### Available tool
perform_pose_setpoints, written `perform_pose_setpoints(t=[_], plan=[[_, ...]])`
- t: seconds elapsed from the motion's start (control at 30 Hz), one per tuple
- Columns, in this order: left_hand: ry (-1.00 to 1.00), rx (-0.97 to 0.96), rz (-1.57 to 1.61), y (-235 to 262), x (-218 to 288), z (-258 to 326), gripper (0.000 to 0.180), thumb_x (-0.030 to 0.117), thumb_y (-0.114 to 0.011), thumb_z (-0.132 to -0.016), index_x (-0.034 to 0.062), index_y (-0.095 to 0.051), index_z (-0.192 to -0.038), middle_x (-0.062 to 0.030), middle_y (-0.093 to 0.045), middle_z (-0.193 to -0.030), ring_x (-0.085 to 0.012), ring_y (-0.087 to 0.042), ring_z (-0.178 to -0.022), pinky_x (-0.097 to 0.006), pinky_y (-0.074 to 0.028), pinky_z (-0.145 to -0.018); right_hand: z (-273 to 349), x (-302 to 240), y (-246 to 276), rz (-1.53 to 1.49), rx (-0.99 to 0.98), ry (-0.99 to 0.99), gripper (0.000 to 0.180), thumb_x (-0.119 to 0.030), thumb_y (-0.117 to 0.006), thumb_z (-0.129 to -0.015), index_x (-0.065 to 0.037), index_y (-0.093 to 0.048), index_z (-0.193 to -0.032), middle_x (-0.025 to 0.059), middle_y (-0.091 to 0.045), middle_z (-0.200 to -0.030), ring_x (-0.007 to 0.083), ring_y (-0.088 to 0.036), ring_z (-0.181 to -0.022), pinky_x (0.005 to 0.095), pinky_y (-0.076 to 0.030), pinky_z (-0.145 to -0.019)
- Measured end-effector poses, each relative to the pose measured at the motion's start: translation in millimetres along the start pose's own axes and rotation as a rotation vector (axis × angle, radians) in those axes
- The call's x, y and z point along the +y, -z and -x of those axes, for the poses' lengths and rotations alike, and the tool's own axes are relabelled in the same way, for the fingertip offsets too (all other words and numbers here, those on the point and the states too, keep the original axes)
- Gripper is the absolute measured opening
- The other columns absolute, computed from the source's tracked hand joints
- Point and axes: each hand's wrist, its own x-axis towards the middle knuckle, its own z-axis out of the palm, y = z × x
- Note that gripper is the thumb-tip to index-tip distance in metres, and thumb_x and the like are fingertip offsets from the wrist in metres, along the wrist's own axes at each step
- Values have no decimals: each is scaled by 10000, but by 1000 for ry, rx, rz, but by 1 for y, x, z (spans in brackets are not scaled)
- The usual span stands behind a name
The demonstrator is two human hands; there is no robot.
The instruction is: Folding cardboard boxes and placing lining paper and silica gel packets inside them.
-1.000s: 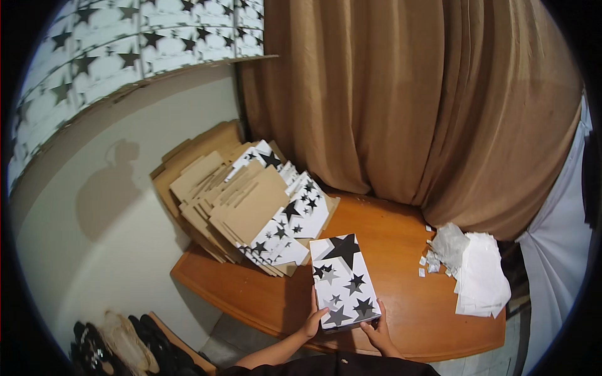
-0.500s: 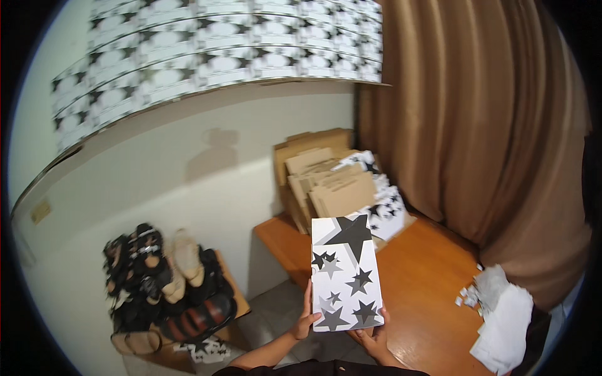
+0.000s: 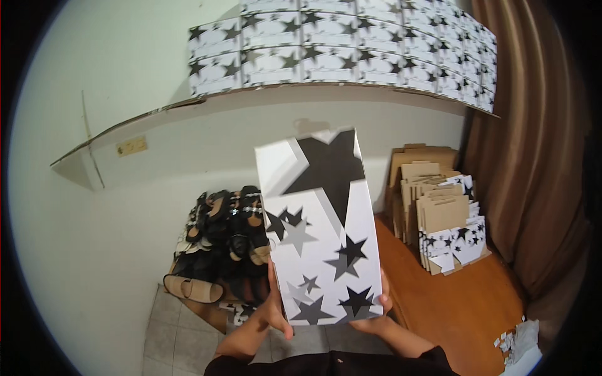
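Observation:
A white shoebox-like carton [image 3: 307, 263] printed with black and grey stars is held up in front of me, its long side upright and leaning a little. My left hand [image 3: 274, 307] grips its lower left edge, the thumb sticking out below. On the other side, my right hand [image 3: 379, 307] is closed round the lower right corner, fingers partly hidden underneath. The lid looks closed; whatever is inside cannot be seen.
A wall shelf [image 3: 276, 91] above holds rows of matching star boxes [image 3: 326, 62]. Shoes and sandals [image 3: 219, 238] are piled at the left. Flattened cardboard [image 3: 442, 207] leans on the wooden table [image 3: 433, 301] at right, with white paper [image 3: 527, 344] nearby. A brown curtain [image 3: 533, 156] hangs beyond.
My view has swung left. Both hands have raised the box higher and nearer, so it looks larger and slightly tilted, now toward the shelf rather than over the table's edge.

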Motion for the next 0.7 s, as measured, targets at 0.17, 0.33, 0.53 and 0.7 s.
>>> perform_pose_setpoints(t=[0.17,0.33,0.53,0.7], plan=[[-121,62,-241,78,28,-24,1304,556,-722,-664,121,273,-1388,-149,-2,-1511,-261,-76,-1390,-419,-98,-1094,-74,44,-86,-128,60,241,829,-45,-754,-661,-228,-279,-1316,220,-234,-1412,465,-258,-1307,545,-247,-1057],[-414,115,-557,175,41,-34,1265,469,-758,-670,105,200,-1412,-166,-110,-1492,-290,-177,-1366,-446,-153,-1083,-159,70,-177,-106,26,444,837,-105,-787,-648,-210,-299,-1320,272,-224,-1421,499,-267,-1289,532,-303,-1027],[-407,786,-172,255,76,-98,765,210,-771,-722,-30,-373,-1329,-195,-471,-1294,-250,-511,-1153,-379,-427,-932,-261,64,-250,41,134,624,889,-115,-819,-606,-125,-303,-1330,289,-291,-1387,446,-356,-1258,492,-327,-1018],[-798,647,-440,320,101,-159,571,120,-753,-745,-93,-489,-1204,-127,-602,-1113,-200,-554,-1038,-345,-420,-923,-336,59,-287,185,180,595,923,-123,-823,-628,-27,-270,-1361,267,-314,-1386,402,-352,-1275,438,-323,-1030]])
